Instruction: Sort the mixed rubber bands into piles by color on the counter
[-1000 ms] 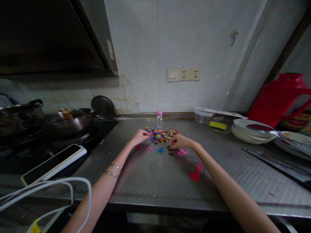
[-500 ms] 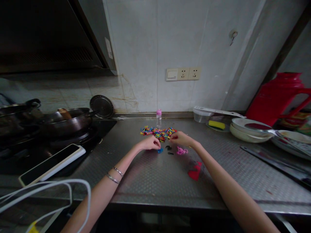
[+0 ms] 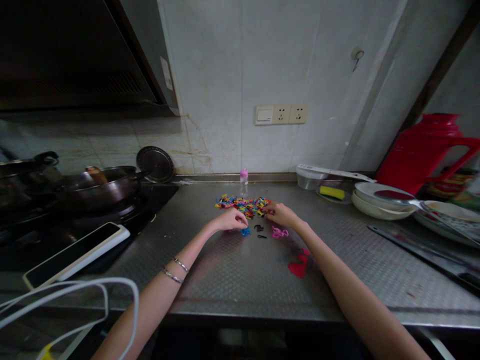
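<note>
A heap of small rubber bands [image 3: 240, 203] in mixed colours lies on the steel counter. My left hand [image 3: 233, 219] is closed in a pinch just above a little blue pile [image 3: 245, 232]; anything in its fingertips is too small to make out. At the heap's right edge, my right hand [image 3: 281, 215] pinches with bent fingers, and a small dark reddish band seems to show at the fingertips. Between and below the hands lie a few black bands [image 3: 258, 228] and a pink pile [image 3: 278, 232]. Behind the heap stands a small clear bottle [image 3: 244, 184] with a pink cap.
A red heart-patterned piece [image 3: 299, 265] lies near the right forearm. Stacked bowls [image 3: 382, 207], a yellow sponge [image 3: 332, 192], a knife [image 3: 420, 252] and a red thermos jug [image 3: 420, 150] are rightward. Leftward are a pan [image 3: 105, 187], a white-edged device [image 3: 77, 255] and a white cable [image 3: 123, 281].
My right hand has turned slightly at the heap's edge, and a small band shows at its fingertips. My left hand stays by the blue pile. The whole view has shifted a little.
</note>
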The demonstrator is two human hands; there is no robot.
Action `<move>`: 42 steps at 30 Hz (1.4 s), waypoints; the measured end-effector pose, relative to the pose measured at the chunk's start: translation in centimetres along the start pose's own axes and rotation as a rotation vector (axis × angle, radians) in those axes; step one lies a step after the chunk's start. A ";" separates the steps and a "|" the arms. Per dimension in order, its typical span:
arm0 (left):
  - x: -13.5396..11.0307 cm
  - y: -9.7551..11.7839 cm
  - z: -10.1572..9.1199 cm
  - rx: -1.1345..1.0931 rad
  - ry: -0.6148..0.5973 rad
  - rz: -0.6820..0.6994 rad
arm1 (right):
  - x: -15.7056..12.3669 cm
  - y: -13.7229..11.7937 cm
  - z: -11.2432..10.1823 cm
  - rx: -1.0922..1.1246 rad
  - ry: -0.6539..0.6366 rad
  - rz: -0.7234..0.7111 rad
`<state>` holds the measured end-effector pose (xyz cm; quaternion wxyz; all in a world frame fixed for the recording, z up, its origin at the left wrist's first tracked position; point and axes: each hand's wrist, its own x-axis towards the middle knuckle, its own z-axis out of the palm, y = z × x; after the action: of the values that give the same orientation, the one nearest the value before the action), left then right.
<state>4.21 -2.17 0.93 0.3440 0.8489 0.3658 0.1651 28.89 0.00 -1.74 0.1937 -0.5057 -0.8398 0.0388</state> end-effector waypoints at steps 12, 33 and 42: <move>0.9 -1.2 0.2 0.018 0.176 0.041 | -0.1 -1.2 0.1 -0.026 0.026 -0.050; 0.8 -2.6 -1.2 -0.052 0.399 -0.070 | -0.1 -1.6 0.8 -0.015 0.064 0.059; 0.2 -2.5 -2.1 -0.136 0.456 -0.104 | 0.4 -1.5 -0.2 0.229 0.141 0.096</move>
<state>1.92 0.19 0.68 0.3171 0.7445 0.4654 0.3586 27.56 -0.40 -1.04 0.3064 -0.5215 -0.7890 0.1080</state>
